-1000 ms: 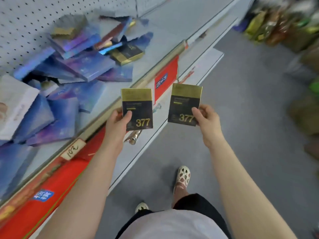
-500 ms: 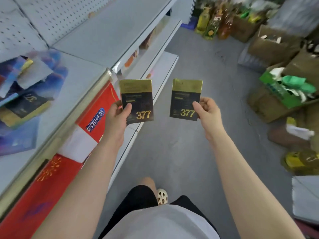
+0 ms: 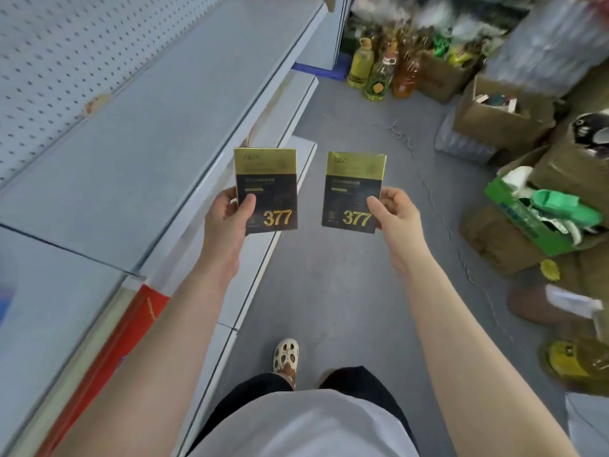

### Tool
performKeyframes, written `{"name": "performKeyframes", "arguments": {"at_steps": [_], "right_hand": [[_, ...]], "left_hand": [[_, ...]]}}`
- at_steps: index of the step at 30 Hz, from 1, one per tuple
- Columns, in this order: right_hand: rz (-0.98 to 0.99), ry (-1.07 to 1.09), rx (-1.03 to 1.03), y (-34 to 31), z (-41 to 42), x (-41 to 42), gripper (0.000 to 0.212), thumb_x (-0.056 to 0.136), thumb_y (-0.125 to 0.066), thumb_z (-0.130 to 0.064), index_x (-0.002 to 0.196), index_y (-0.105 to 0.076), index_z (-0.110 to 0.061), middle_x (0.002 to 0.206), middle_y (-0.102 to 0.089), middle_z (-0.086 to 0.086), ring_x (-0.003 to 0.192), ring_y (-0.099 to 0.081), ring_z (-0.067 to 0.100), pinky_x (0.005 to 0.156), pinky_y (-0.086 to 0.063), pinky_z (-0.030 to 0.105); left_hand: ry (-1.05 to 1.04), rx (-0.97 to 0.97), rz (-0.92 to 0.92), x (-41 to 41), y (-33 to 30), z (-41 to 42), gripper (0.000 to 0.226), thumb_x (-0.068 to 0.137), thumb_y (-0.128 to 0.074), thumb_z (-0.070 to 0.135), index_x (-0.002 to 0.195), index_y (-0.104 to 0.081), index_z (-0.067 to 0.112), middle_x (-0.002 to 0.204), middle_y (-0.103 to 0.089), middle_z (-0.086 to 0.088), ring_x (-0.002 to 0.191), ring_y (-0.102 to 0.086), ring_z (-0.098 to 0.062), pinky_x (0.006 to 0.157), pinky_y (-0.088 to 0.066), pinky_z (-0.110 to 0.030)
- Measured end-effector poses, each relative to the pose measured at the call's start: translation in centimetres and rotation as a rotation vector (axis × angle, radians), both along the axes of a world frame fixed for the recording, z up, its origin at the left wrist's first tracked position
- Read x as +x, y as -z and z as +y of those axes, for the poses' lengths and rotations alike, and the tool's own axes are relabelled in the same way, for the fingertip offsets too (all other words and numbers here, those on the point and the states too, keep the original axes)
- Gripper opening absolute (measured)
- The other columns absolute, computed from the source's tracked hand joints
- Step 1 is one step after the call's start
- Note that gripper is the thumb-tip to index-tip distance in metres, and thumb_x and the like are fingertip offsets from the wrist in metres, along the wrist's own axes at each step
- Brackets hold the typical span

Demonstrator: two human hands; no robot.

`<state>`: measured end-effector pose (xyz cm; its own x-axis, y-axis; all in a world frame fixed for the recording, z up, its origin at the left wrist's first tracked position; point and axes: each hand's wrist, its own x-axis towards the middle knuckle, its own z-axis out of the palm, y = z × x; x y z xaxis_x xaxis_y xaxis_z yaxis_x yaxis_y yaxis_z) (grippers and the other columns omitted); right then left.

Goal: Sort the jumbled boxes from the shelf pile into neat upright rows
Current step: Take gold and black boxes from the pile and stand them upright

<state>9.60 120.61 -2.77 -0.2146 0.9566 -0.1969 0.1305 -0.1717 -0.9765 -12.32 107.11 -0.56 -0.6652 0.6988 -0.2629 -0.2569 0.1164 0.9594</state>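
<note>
The view has swung from the pile to a bare shelf (image 3: 138, 153), where the left hand (image 3: 227, 219) and right hand (image 3: 395, 219) each grip a box, left box (image 3: 267, 179) and right box (image 3: 354, 186), ready for rowing.

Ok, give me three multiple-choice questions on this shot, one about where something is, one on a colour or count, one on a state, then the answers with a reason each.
1. Where is the bare grey shelf?
A. to the person's left
B. to the person's right
C. behind the cartons

2. How many black-and-gold boxes are held?
A. one
B. two
C. four

3. How is the left hand?
A. flat on the shelf
B. hanging empty
C. gripping a box

Answers:
1 A: the shelf runs along the left side of the aisle.
2 B: the left box and the right box are each marked 377, with the right hand holding the second.
3 C: its thumb lies across the box face, fingers behind.
</note>
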Motion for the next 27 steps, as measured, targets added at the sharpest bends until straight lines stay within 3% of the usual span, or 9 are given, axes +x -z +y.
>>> {"name": "performKeyframes", "arguments": {"at_steps": [4, 6, 12, 17, 24, 27], "right_hand": [[-0.009, 0.018, 0.017, -1.0, 7.6, -2.8, 0.020, 0.087, -0.067, -0.027, 0.105, -0.062, -0.022, 0.105, -0.071, 0.015, 0.082, -0.061, 0.019, 0.074, -0.045, 0.035], [0.006, 0.021, 0.021, -1.2, 11.6, -4.2, 0.016, 0.089, -0.066, -0.024, 0.104, -0.062, -0.022, 0.098, -0.071, 0.013, 0.081, -0.061, 0.019, 0.073, -0.045, 0.036], [0.044, -0.058, 0.042, -0.6, 25.6, -9.0, 0.013, 0.090, -0.065, -0.021, 0.102, -0.061, -0.021, 0.091, -0.066, 0.008, 0.080, -0.058, 0.021, 0.072, -0.043, 0.036], [0.053, -0.172, 0.042, -1.2, 37.9, -13.9, 0.011, 0.093, -0.064, -0.016, 0.104, -0.060, -0.016, 0.088, -0.060, 0.011, 0.078, -0.057, 0.021, 0.067, -0.042, 0.029], [0.078, -0.312, 0.035, -2.7, 51.6, -23.8, 0.009, 0.093, -0.062, -0.010, 0.094, -0.060, -0.019, 0.087, -0.059, 0.010, 0.076, -0.059, 0.018, 0.068, -0.046, 0.028], [0.100, -0.389, 0.045, -2.6, 57.0, -29.0, 0.010, 0.094, -0.061, -0.008, 0.098, -0.061, -0.018, 0.085, -0.065, 0.003, 0.071, -0.063, 0.010, 0.064, -0.049, 0.019]], "left_hand": [[-0.001, 0.023, -0.010, -2.6, -1.6, 8.2, 0.019, 0.097, -0.056, 0.016, 0.116, -0.059, 0.018, 0.099, -0.072, 0.002, 0.089, -0.070, -0.014, 0.086, -0.054, -0.034], [-0.006, 0.036, -0.004, -3.7, -1.8, 12.3, 0.015, 0.097, -0.055, 0.016, 0.110, -0.060, 0.023, 0.097, -0.072, 0.005, 0.087, -0.070, -0.011, 0.082, -0.056, -0.031], [-0.098, 0.024, 0.054, -7.7, -1.2, 24.8, 0.014, 0.097, -0.056, 0.017, 0.110, -0.060, 0.019, 0.100, -0.071, 0.001, 0.092, -0.069, -0.014, 0.092, -0.055, -0.036], [-0.238, 0.020, 0.041, -11.3, -1.4, 34.5, 0.017, 0.096, -0.057, 0.017, 0.112, -0.059, 0.014, 0.112, -0.069, -0.010, 0.106, -0.066, -0.029, 0.092, -0.054, -0.041], [-0.411, 0.027, 0.020, -17.5, -1.8, 44.4, 0.015, 0.096, -0.057, 0.017, 0.111, -0.059, 0.015, 0.105, -0.070, -0.004, 0.098, -0.069, -0.022, 0.093, -0.054, -0.043], [-0.483, 0.032, 0.032, -21.2, -1.1, 48.1, 0.015, 0.096, -0.058, 0.019, 0.110, -0.060, 0.016, 0.106, -0.071, -0.004, 0.100, -0.068, -0.023, 0.097, -0.051, -0.046]]}}
